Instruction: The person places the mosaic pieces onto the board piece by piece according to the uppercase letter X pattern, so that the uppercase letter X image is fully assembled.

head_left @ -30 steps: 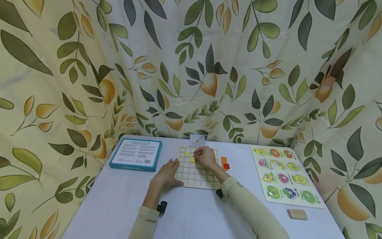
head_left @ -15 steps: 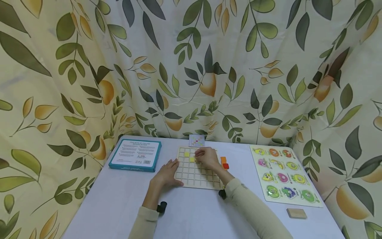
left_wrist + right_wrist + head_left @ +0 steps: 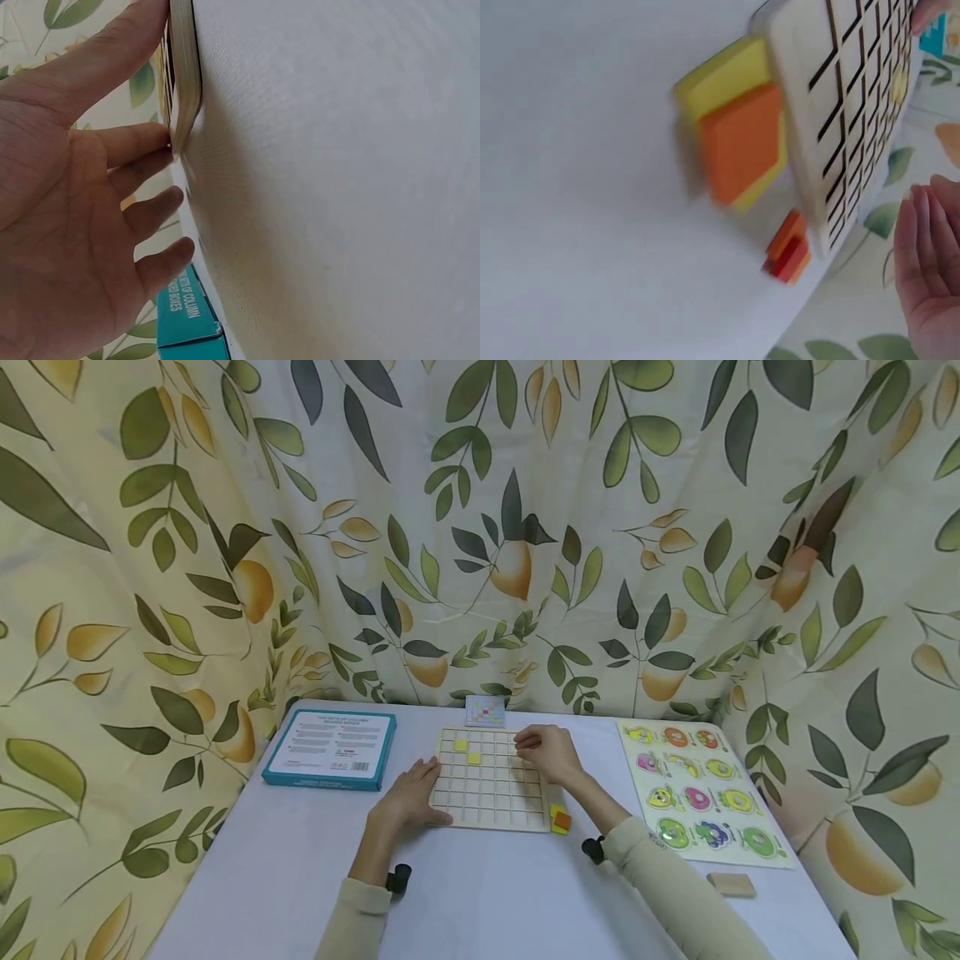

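Observation:
A wooden grid board (image 3: 495, 793) lies on the table, with one yellow square tile (image 3: 461, 745) and another yellow tile (image 3: 474, 758) in its upper left cells. My left hand (image 3: 408, 795) touches the board's left side, fingers spread and thumb at the near edge. Over the board's far right side hovers my right hand (image 3: 549, 753), fingers together, with nothing visible between them. Beside the board's right edge, an orange tile (image 3: 742, 146) lies over yellow ones (image 3: 724, 79). Farther off sit a red tile (image 3: 787, 259) and orange tiles (image 3: 786, 232), hidden behind my right arm in the head view.
A small coloured pattern card (image 3: 485, 711) stands behind the board. At the left lies a teal-edged box (image 3: 330, 750). A fruit picture board (image 3: 701, 793) is at the right, with a wooden block (image 3: 731, 885) in front of it. A leaf-patterned curtain (image 3: 420, 527) encloses the table.
My right hand has left the second yellow tile and moved right, to the board's far right side. The left hand stays at the board. The head view has shifted slightly.

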A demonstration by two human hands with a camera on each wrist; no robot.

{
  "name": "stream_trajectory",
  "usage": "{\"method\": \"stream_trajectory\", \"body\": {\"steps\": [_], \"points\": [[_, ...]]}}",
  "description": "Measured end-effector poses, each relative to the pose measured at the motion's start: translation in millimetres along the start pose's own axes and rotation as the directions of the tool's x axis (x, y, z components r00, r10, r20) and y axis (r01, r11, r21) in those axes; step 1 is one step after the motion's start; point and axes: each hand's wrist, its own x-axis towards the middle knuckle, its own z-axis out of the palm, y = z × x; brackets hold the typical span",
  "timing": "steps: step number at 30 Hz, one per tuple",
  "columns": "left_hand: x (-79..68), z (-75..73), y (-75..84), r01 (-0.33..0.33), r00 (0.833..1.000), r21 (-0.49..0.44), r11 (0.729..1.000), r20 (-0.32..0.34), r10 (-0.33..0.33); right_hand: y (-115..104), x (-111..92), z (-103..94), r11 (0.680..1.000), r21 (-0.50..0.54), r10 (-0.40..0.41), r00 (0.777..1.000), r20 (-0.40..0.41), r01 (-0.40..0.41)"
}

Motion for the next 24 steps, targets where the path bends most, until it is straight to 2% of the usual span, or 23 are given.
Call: {"method": "stream_trajectory", "body": {"steps": [6,12,15,24], "points": [[0.2,-1.0,-2.8,0.013,1.000,0.001,1.000,0.007,-0.013,14.4,-11.9,-16.7,0.999,-0.046,-0.014,1.000,-0.006,0.014],[-1.3,-3.0,-1.9,0.012,1.000,-0.004,1.000,0.010,-0.012,31.1,-23.6,-29.8,0.995,-0.099,0.027,0.999,0.017,-0.025],[-1.7,-3.3,-1.2,0.007,1.000,-0.003,1.000,0.007,-0.007,40.3,-27.4,-33.9,0.993,-0.108,0.047,0.998,0.041,-0.043],[-0.7,-0.9,0.4,-0.008,1.000,0.004,1.000,0.004,0.008,61.4,-34.5,-41.2,0.992,-0.121,0.032,0.997,0.077,-0.023]]}}
